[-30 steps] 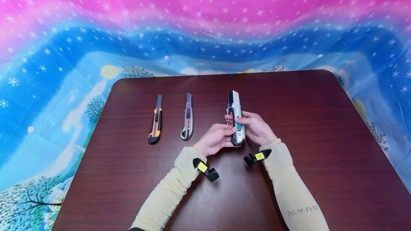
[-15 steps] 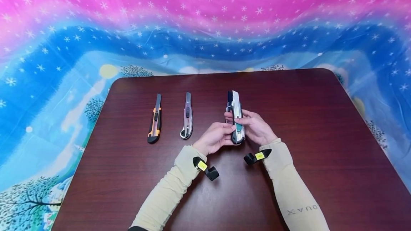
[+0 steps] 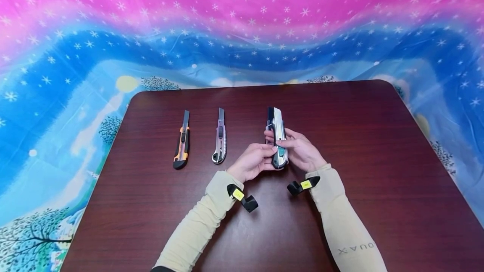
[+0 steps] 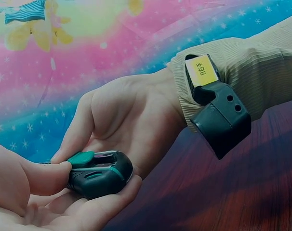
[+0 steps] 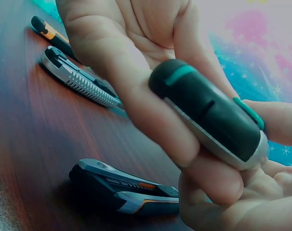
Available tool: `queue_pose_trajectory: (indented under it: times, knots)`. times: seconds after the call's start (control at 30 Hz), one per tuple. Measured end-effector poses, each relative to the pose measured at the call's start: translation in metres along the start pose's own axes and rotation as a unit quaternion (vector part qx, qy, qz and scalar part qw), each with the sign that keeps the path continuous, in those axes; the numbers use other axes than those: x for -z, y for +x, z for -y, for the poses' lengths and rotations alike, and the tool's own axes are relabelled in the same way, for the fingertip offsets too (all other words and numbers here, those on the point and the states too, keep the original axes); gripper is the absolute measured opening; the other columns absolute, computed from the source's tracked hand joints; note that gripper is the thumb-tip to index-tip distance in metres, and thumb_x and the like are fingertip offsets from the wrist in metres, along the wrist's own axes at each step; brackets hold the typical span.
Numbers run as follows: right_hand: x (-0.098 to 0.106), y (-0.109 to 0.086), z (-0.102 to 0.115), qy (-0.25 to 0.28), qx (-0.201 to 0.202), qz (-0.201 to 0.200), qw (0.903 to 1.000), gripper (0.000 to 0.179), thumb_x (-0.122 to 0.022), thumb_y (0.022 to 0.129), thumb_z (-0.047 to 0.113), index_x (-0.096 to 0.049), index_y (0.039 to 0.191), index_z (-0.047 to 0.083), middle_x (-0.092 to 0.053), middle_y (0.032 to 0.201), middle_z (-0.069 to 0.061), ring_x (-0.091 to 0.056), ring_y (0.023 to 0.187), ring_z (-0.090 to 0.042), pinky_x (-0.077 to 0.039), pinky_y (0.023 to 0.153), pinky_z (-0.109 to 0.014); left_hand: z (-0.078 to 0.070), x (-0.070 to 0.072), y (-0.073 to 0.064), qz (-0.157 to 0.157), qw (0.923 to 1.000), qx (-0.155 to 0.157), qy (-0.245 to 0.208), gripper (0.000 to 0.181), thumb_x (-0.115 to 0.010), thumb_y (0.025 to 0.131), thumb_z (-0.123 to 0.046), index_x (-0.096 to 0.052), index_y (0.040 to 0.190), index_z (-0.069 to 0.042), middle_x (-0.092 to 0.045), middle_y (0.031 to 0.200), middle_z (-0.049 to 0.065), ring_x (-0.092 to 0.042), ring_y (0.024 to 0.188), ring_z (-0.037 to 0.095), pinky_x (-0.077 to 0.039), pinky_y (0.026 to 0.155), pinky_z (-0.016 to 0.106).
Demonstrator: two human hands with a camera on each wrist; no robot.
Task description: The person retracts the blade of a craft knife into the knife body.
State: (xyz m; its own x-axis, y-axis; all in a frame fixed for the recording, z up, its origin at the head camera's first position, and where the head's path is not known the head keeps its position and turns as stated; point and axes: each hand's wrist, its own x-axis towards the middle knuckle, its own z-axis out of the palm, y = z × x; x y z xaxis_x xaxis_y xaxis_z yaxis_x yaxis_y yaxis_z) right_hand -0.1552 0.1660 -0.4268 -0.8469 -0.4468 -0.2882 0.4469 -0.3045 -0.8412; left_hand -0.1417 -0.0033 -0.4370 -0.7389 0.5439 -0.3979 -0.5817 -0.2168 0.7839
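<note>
Both hands hold a silver utility knife (image 3: pixel 279 127) with a green slider, its front end pointing away toward the far table edge. My left hand (image 3: pixel 252 163) grips its rear end, thumb on top and fingers beneath. From the other side my right hand (image 3: pixel 302 150) holds its middle, thumb by the green slider (image 4: pixel 82 159). The knife's black rear end (image 5: pixel 208 113) faces the right wrist camera. Below the hands, a black-and-grey utility knife (image 5: pixel 126 187) with orange trim lies on the table; the head view shows mainly its dark front part (image 3: pixel 270 114), the rest hidden.
Left of the hands, a purple-and-silver box cutter (image 3: pixel 220 137) and an orange-and-black box cutter (image 3: pixel 182 148) lie side by side, blades extended away. The dark red-brown table (image 3: pixel 359 108) has rounded far corners. A printed pink-and-blue cloth (image 3: pixel 242 32) hangs behind it.
</note>
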Motion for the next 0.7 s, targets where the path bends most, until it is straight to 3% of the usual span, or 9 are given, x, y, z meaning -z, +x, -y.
queue_pose_trajectory:
  times: [0.13,0.4,0.7]
  knots:
    - [-0.0001,-0.0011,-0.0003,0.003,0.000,0.001,1.0000,0.061,-0.045,0.095,-0.006,-0.025,0.151,0.004,-0.028,0.155,-0.023,-0.047,0.133,-0.026,-0.048,0.100,-0.024,-0.0005,-0.0008,-0.0002,-0.001,1.0000,0.002,0.000,0.037,-0.042,0.102,-0.005,-0.046,0.135,0.012,-0.050,0.136,0.031,-0.066,0.101,0.025,-0.051,0.098,0.046]
    - [-0.0006,-0.0028,-0.0011,0.012,0.004,0.006,0.9999,0.065,-0.044,0.094,-0.008,-0.020,0.153,0.006,-0.028,0.156,-0.021,-0.048,0.129,-0.024,-0.048,0.098,-0.023,-0.0015,-0.0024,-0.0004,-0.005,1.0000,-0.001,-0.006,0.037,-0.040,0.102,-0.005,-0.046,0.134,0.013,-0.051,0.136,0.031,-0.054,0.120,0.041,-0.050,0.099,0.048]
    - [-0.0005,-0.0051,-0.0021,0.026,0.004,0.012,0.9996,0.067,-0.042,0.094,-0.010,-0.020,0.154,0.010,-0.025,0.158,-0.018,-0.039,0.136,-0.027,-0.049,0.097,-0.023,-0.0016,-0.0027,-0.0016,-0.006,1.0000,0.000,0.001,0.037,-0.041,0.102,-0.005,-0.047,0.134,0.012,-0.051,0.135,0.031,-0.066,0.100,0.024,-0.050,0.099,0.048]
